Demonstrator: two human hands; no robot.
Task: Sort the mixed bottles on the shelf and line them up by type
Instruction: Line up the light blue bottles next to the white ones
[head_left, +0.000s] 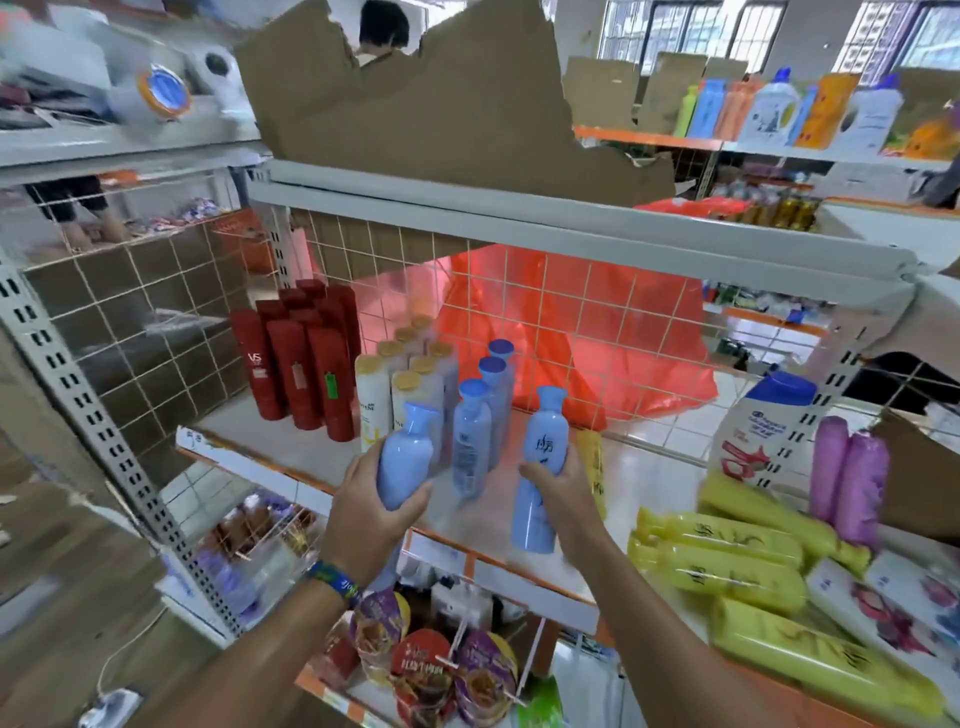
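two blue bottles (404, 462) held upright — matching row (480, 415) stands just behind.

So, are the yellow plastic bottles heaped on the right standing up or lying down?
Lying down: the yellow plastic bottles rest on their sides in a heap, beside upright purple bottles.

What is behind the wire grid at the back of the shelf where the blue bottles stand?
A red-orange plastic bag shows through the wire grid. What the bag holds is hidden.
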